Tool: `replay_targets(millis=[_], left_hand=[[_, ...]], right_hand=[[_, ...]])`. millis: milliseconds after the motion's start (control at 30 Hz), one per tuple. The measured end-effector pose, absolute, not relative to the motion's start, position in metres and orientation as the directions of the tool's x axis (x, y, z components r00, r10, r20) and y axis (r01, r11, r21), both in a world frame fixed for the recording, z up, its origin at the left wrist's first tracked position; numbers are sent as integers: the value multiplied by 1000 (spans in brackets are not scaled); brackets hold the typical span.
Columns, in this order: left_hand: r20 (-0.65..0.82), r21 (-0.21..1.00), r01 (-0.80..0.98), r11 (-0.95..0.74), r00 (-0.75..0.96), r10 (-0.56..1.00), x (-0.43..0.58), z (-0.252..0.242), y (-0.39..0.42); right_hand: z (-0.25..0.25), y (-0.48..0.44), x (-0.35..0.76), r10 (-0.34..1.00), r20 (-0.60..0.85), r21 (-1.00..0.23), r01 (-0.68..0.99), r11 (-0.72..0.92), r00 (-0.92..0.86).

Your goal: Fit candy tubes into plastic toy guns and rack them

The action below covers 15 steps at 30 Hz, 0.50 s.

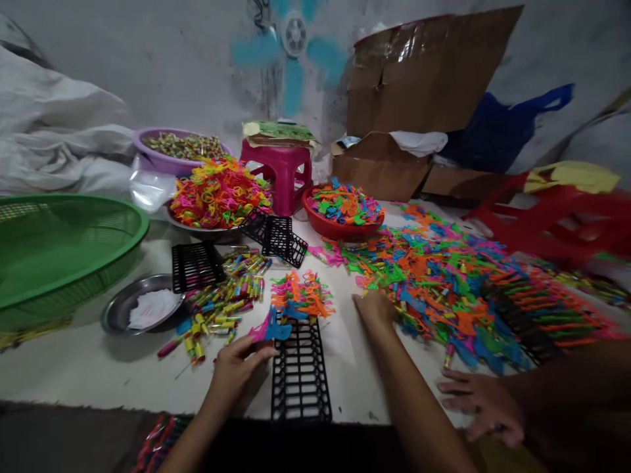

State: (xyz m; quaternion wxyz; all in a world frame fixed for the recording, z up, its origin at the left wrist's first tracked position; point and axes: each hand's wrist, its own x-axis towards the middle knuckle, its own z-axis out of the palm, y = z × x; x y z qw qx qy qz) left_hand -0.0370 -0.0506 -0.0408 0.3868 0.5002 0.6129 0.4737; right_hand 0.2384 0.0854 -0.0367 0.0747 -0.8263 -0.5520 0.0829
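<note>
My left hand (241, 368) is closed on pink and blue plastic toy pieces (272, 332), at the left edge of a black plastic grid rack (300, 374). The rack lies lengthwise toward me on the white work surface. Its far end carries several rows of orange, green, pink and blue toy pieces (302, 293), while the near slots are bare. My right hand (377, 312) reaches to the near left edge of a large heap of mixed plastic toy pieces (419, 263). Its fingertips are blurred and partly hidden there, so what they hold does not show.
Another person's hand (488, 404) rests at the right, beside a filled rack (547, 309). Small wrapped tubes (221, 312), a metal bowl (118, 305) and a green basket (98, 263) lie left. Behind stand a red bowl (340, 226) and a pink stool (280, 174).
</note>
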Motion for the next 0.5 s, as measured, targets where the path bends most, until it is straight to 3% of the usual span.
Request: replay_targets(millis=[67,100,167,233,300,367,500], left_hand=[[-50,976,196,97,-232,971,-40,-45,-50],[-72,980,161,116,-253,965,-42,-47,-49],[-99,986,105,131,-267,958,-42,-48,-47],[-92,990,77,114,-243,966,-38,-47,-43],[-58,995,63,73,-216,975,-31,-45,-38],[-14,997,74,32,-221,975,-23,-47,-33],[95,988,138,-66,-217,971,-15,-63,-25]], right_hand=[[-39,74,248,919,-21,-336,863,-377,394],[-39,65,253,913,5,-466,809,-359,408],[-41,42,260,910,59,-779,590,-214,409],[-43,17,253,929,119,-941,339,-7,349],[-48,-2,234,955,199,-958,249,142,220],[-57,-12,211,960,257,-937,272,220,108],[-78,-13,178,971,228,-922,335,193,69]])
